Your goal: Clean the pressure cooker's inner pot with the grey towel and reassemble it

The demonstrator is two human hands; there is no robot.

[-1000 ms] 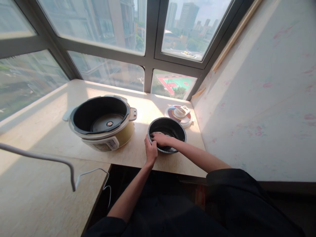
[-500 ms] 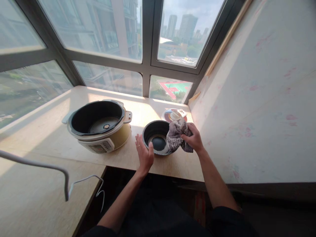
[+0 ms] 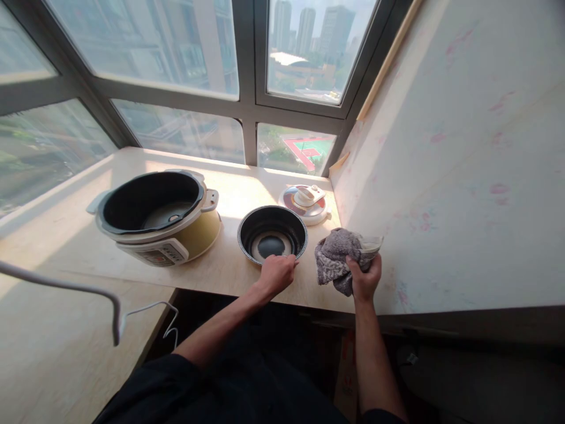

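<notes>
A round black inner pot (image 3: 253, 237) with a worn ring on its bottom stands on the wooden ledge. My left hand (image 3: 277, 275) is at the pot's near rim, its fingers curled closed over the edge. To the right of the pot, my right hand (image 3: 367, 275) grips a bunched grey-purple cloth (image 3: 338, 252), apart from the pot. Something pale sticks out of the cloth's right side; I cannot make out whether it is part of the cloth.
An open electric pressure cooker (image 3: 194, 235) with a control panel stands left of the pot. Its likely lid (image 3: 315, 215), round with a white knob, lies behind the pot. A grey cable (image 3: 79, 288) crosses at left. Windows and a patterned wall (image 3: 463, 176) border the ledge (image 3: 238, 282).
The right hand and cloth have moved out of the pot, to the right and nearer. The left hand has gone from the pot's left side to its near rim. The view has shifted slightly.
</notes>
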